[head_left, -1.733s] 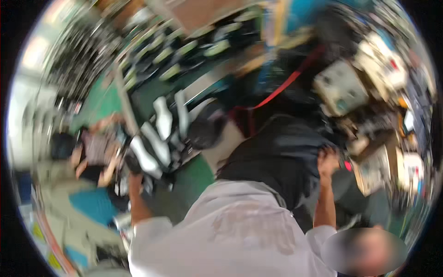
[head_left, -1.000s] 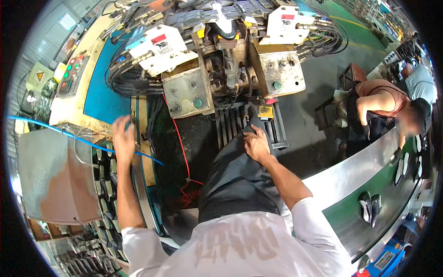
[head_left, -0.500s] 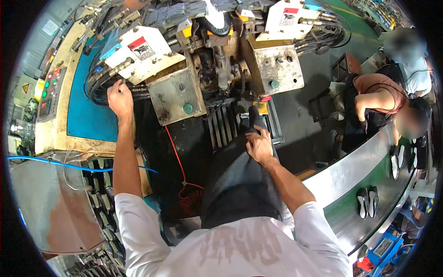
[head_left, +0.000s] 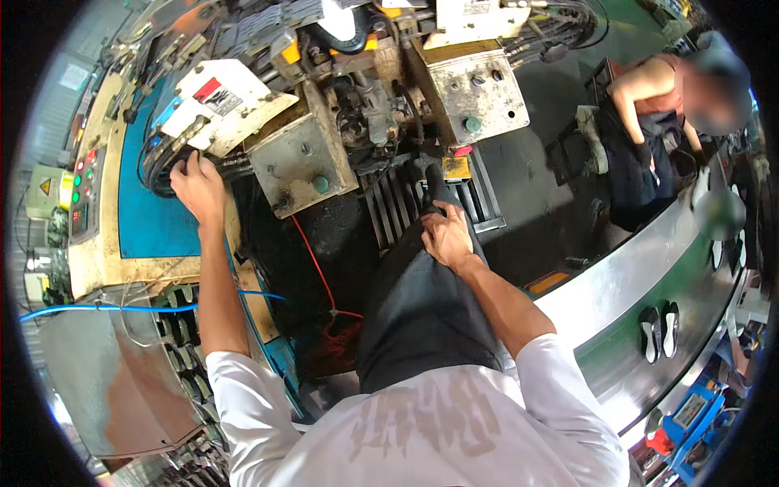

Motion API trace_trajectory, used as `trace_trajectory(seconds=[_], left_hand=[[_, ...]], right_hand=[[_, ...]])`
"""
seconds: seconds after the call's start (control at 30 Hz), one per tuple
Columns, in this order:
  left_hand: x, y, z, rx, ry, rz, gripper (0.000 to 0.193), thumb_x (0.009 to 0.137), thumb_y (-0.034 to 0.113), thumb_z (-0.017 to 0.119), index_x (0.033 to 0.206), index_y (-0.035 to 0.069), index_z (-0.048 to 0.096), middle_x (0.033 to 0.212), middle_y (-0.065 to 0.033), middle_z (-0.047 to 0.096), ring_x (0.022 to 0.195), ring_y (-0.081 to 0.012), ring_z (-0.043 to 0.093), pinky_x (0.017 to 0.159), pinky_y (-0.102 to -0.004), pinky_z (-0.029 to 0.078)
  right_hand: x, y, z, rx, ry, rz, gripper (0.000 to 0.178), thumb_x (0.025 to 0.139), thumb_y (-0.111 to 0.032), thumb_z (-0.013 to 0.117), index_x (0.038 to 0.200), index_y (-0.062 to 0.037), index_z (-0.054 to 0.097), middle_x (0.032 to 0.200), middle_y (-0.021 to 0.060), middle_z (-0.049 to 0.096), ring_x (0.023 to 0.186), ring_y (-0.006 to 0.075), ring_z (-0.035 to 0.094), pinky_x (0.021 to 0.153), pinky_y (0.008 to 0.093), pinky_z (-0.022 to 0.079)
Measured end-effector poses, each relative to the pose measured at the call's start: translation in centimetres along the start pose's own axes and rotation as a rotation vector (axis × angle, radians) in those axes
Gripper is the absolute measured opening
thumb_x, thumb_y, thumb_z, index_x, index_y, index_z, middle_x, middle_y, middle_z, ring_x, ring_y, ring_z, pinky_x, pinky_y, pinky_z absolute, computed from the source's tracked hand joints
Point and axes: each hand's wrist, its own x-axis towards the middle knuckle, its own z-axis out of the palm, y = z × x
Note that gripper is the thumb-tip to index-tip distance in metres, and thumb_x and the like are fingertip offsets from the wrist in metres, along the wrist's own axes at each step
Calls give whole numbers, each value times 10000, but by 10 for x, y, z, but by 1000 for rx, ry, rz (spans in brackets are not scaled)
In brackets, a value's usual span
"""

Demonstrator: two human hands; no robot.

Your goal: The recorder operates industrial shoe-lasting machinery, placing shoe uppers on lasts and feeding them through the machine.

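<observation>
My left hand (head_left: pixel 200 188) is raised at the machine's left side, its fingers curled against the bundle of black hoses (head_left: pixel 156 166). Something dark shows at the fingertips; I cannot make out what. Beside that hand is a grimy metal control box (head_left: pixel 302 166) with a green button, under a white cover plate (head_left: pixel 219 101). My right hand (head_left: pixel 448 238) rests on the knee of my dark trousers (head_left: pixel 418 300), fingers loosely spread and nothing in them. Beyond the knee my foot reaches toward a slatted metal platform (head_left: pixel 388 213).
A second control box (head_left: pixel 475 96) stands right of centre. At left are a blue-topped bench (head_left: pixel 158 215), a button panel (head_left: pixel 83 195) and a blue hose (head_left: pixel 105 308). To the right, a green conveyor (head_left: pixel 604 357) carries black shoes (head_left: pixel 652 333); a person (head_left: pixel 649 105) sits beyond it.
My view has shifted slightly. My left hand has moved left and its fingers look less tightly closed; my right hand remains on the knee. The other person has sat up and turned.
</observation>
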Motion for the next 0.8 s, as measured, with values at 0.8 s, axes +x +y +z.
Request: trace_trajectory(seconds=[0.8], left_hand=[[-60, 276, 51, -1633, -894, -761, 766, 1085, 622, 596, 1583, 51, 488, 1439, -203, 644, 1296, -303, 649, 1168, -495, 476]], right_hand=[[-12, 36, -12, 118, 62, 85, 282, 908, -245, 712, 1091, -71, 837, 1249, 35, 783, 1473, 311, 477, 1231, 474, 362]])
